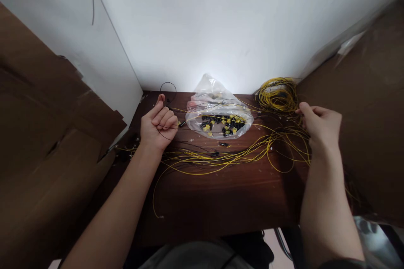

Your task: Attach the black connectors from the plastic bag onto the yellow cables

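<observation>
My left hand is closed, its thumb raised, with a thin black wire running through its fingers. A loop of that dark wire curls above the thumb. On the right, my right hand pinches thin wire beside a coil of yellow and black wire. Thin strands stretch between the two hands. Behind them sits an open clear plastic bag, holding many small black and yellow connectors. Long loose yellow wires lie across the table below the bag.
The dark brown wooden table meets a white wall at the back. Cardboard panels stand at the left and right. A loose black connector lies in front of the bag, among small scraps.
</observation>
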`<state>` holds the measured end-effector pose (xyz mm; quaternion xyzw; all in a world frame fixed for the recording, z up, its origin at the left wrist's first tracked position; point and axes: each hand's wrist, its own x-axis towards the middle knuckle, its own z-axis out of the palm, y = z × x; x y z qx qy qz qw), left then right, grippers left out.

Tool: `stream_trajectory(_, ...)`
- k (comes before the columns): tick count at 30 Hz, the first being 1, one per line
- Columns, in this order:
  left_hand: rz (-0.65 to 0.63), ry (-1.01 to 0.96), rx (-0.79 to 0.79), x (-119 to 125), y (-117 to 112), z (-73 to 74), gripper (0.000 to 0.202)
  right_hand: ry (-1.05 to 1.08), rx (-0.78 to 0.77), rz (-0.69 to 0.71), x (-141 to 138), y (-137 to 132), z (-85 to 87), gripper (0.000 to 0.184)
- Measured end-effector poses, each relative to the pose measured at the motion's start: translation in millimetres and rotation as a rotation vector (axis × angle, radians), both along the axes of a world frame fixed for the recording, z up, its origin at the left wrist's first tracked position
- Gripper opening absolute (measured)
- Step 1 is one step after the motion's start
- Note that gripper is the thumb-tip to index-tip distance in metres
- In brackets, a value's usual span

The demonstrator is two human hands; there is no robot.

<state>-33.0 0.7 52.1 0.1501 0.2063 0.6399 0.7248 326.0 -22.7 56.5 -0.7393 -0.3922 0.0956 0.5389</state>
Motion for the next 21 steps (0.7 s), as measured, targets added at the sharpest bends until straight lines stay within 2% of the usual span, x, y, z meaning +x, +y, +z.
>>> stream_trajectory(5, 0.009, -0.007, -0.004, 0, 0, 1.1, 0.04, 0.662, 0.146, 0.39, 0, -6, 14.8, 0.019)
stream_trajectory(7, 0.007, -0.004, -0.011, -1, 0, 1.2, 0.04, 0.999, 0.311, 0.502, 2, -10, 19.3, 0.018)
stream_trajectory(9, 0.0, -0.002, -0.014, -1, 0, 1.0, 0.039, 1.394, 0.571, 0.606, 4, -14, 20.9, 0.008)
stream_trajectory(10, -0.001, -0.001, -0.014, -1, 0, 0.8, 0.037, 1.601, 0.704, 0.628, 6, -15, 20.6, 0.006)
stream_trajectory(11, 0.0, 0.001, -0.013, -1, 1, 0.5, 0.036, 1.809, 0.833, 0.618, 9, -16, 19.8, 0.015)
stream_trajectory(14, -0.005, 0.007, -0.011, -1, 1, 0.2, 0.036, 2.321, 1.169, 0.435, 17, -14, 16.6, 0.042)
stream_trajectory(17, -0.064, 0.016, 0.004, 1, 0, 0.8, 0.038, 2.57, 1.381, 0.362, 22, -12, 15.2, 0.055)
stream_trajectory(21, -0.239, 0.152, 0.066, 9, -6, 1.0, 0.026, 2.525, 1.382, 0.462, 18, -12, 17.6, 0.06)
